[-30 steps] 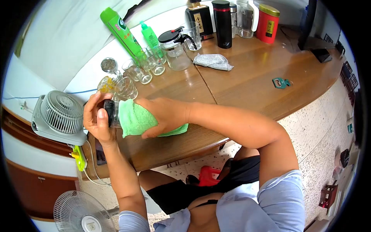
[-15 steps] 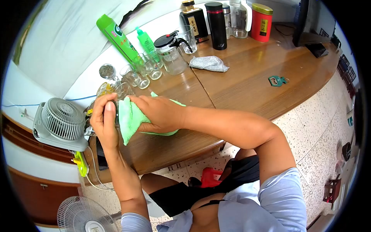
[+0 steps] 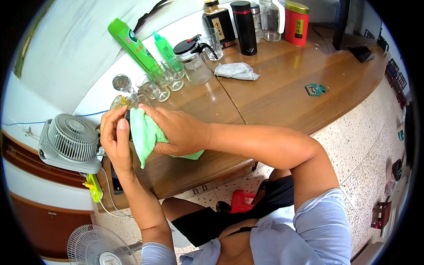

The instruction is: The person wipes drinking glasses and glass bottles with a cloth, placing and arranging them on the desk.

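Note:
My right hand [image 3: 183,132] grips a light green cloth [image 3: 145,132], whose corner hangs below the fingers and whose other end trails under the wrist. Facing it, my left hand [image 3: 116,137] is curled against a small dark object at the cloth's left side. Fingers and cloth hide most of that object, so its kind cannot be made out. Just behind the hands, several clear drinking glasses [image 3: 173,79] stand near the wall. A glass teapot [image 3: 198,70] with a black lid is to their right.
On the wooden table [image 3: 282,97] are a grey cloth [image 3: 236,71], a green bottle opener [image 3: 315,89], a black tumbler [image 3: 245,31], a red tin [image 3: 296,24] and green bottles [image 3: 132,46]. A small fan [image 3: 70,139] stands left; a larger fan [image 3: 104,247] is below.
Both hands have shifted slightly left with the cloth. My right hand has turned a little around the held object, and less of the cloth shows behind the wrist.

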### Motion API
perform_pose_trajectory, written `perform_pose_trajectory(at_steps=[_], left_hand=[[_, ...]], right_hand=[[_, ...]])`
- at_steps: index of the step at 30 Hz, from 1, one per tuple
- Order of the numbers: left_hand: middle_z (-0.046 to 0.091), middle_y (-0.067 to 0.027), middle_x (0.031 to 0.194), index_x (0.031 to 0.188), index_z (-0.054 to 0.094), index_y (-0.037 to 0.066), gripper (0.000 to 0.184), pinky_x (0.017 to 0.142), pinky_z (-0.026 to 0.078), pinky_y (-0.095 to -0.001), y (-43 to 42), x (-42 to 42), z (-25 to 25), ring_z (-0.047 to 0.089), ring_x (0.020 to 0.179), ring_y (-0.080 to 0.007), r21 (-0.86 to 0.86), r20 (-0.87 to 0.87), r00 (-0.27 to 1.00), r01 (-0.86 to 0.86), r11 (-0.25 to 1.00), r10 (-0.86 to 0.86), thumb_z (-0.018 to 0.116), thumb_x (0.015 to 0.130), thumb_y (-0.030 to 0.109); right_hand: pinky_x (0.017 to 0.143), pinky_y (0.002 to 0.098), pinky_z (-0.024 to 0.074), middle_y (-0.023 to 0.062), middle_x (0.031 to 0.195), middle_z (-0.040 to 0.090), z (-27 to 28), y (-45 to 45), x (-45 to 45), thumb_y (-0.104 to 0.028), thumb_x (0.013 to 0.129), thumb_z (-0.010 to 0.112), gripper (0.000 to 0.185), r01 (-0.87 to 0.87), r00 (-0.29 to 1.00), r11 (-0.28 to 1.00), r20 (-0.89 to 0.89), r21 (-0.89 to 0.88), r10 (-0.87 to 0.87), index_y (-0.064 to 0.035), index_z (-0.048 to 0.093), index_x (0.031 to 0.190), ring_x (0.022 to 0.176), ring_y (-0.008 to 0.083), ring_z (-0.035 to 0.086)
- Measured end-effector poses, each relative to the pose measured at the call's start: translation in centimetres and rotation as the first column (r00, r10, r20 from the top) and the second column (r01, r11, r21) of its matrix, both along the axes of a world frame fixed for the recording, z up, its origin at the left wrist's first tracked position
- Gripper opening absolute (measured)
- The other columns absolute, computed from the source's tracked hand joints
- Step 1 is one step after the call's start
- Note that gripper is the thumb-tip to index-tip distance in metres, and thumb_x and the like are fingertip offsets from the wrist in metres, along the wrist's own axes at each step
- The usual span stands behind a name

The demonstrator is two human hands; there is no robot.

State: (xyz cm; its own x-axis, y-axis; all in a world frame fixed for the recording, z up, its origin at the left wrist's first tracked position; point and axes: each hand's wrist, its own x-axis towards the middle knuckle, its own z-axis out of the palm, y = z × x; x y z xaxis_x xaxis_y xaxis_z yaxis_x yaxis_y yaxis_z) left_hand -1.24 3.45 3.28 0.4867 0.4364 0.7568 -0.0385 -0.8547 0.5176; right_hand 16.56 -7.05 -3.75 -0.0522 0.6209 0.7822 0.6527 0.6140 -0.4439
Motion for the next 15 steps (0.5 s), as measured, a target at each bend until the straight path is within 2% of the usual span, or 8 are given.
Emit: perform_pose_trajectory(at_steps=[1, 3, 6, 9, 12, 13, 15], left_hand=[[0.067, -0.013, 0.119, 0.119, 0.072, -0.008, 0.036, 0.105, 0.044, -0.0344, 0.1, 0.1, 0.0, 0.059, 0.114, -0.0206, 0.033, -0.018, 0.998, -0.06, 0.998, 0.06, 0.054, 0.107, 0.021], [0.068, -0.0133, 0.119, 0.12, 0.072, -0.007, 0.036, 0.106, 0.044, -0.0339, 0.2, 0.3, 0.0, 0.06, 0.114, -0.0208, -0.002, -0.016, 0.995, -0.094, 0.996, 0.094, 0.051, 0.106, 0.019], [0.068, -0.0132, 0.119, 0.119, 0.072, -0.006, 0.038, 0.104, 0.045, -0.0335, 0.7, 0.4, -0.4, 0.061, 0.112, -0.0209, -0.038, 0.006, 0.991, -0.137, 0.99, 0.137, 0.045, 0.105, 0.017], [0.068, -0.0129, 0.117, 0.118, 0.072, -0.004, 0.04, 0.101, 0.046, -0.0338, 1.8, -0.2, -1.1, 0.061, 0.109, -0.0203, -0.087, 0.013, 0.989, -0.142, 0.986, 0.144, 0.041, 0.104, 0.018], [0.067, -0.0142, 0.115, 0.111, 0.072, -0.004, 0.04, 0.101, 0.046, -0.0365, 1.3, 0.4, -1.4, 0.061, 0.109, -0.0234, -0.067, 0.08, 0.988, -0.125, 0.99, 0.13, 0.043, 0.104, 0.021], [0.067, -0.0149, 0.114, 0.108, 0.072, -0.005, 0.039, 0.102, 0.045, -0.0378, 0.9, 0.7, -1.3, 0.061, 0.109, -0.0251, -0.047, 0.115, 0.986, -0.119, 0.992, 0.123, 0.044, 0.104, 0.022], [0.066, -0.0158, 0.114, 0.106, 0.072, -0.004, 0.045, 0.101, 0.046, -0.039, 0.8, 0.7, -1.3, 0.06, 0.109, -0.0254, 0.033, 0.144, 0.99, -0.011, 0.999, 0.006, 0.043, 0.108, 0.03]], right_hand=[[0.091, 0.0515, 0.0558, 0.0305, 0.129, 0.061, -0.2, -0.1, 0.2, -0.032, 0.091, 0.079, 0.098, -0.006, 1.0, 0.999, 0.003, -0.032, 0.006, 0.0083, 0.024, 0.161, 0.107, 0.0494, 0.067], [0.091, 0.0512, 0.0559, 0.0318, 0.129, 0.062, -0.5, 0.0, 0.5, -0.032, 0.089, 0.081, 0.099, -0.02, 1.0, 0.995, 0.011, -0.096, 0.021, 0.0094, 0.025, 0.16, 0.107, 0.0485, 0.068], [0.09, 0.0499, 0.0567, 0.0337, 0.123, 0.066, -0.9, 0.5, 0.9, -0.034, 0.087, 0.084, 0.104, -0.068, 0.997, 0.997, 0.037, -0.044, 0.07, 0.0098, 0.024, 0.159, 0.105, 0.0478, 0.07], [0.088, 0.0487, 0.0577, 0.0343, 0.114, 0.069, 0.3, -0.6, 1.9, -0.037, 0.086, 0.086, 0.106, -0.144, 0.985, 0.894, 0.024, -0.424, 0.17, 0.01, 0.024, 0.158, 0.102, 0.0472, 0.072], [0.086, 0.0485, 0.0577, 0.0325, 0.106, 0.071, -0.1, -0.3, 1.8, -0.04, 0.088, 0.085, 0.105, -0.188, 0.98, 0.918, -0.006, -0.348, 0.199, 0.011, 0.025, 0.158, 0.097, 0.0478, 0.072], [0.089, 0.0491, 0.057, 0.0341, 0.113, 0.068, -0.1, -0.4, 1.5, -0.042, 0.088, 0.084, 0.105, -0.224, 0.974, 0.918, -0.051, -0.327, 0.22, 0.0104, 0.025, 0.157, 0.102, 0.0492, 0.07], [0.097, 0.0502, 0.0554, 0.0373, 0.128, 0.064, 0.2, -0.4, 0.8, -0.045, 0.09, 0.082, 0.104, -0.29, 0.956, 0.916, -0.136, -0.279, 0.261, 0.0093, 0.025, 0.157, 0.113, 0.052, 0.067]])
